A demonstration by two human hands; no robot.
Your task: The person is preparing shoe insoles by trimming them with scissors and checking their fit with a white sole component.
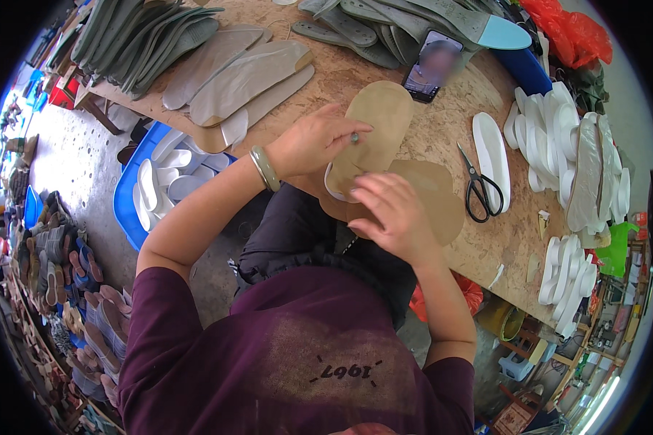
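Observation:
A tan insole-shaped piece (384,109) lies at the table's front edge, its rounded end pointing away from me. At its left side my left hand (315,141), with a bangle on the wrist, has its fingers closed over the piece's edge. A small greenish spot shows at those fingertips; I cannot make out what it is. Over the near end hovers or rests my right hand (395,217), fingers stretched and thumb apart. A white rim (332,185) peeks out beneath the tan piece. More tan sheet pieces (435,196) lie under and beside the right hand.
Black-handled scissors (479,192) and a white sole (492,159) lie to the right, with stacked white soles (548,134) beyond. A phone (432,69) stands at the back. Grey insoles (141,43) pile up far left. Below the table's left edge sits a blue bin (127,206) of white soles.

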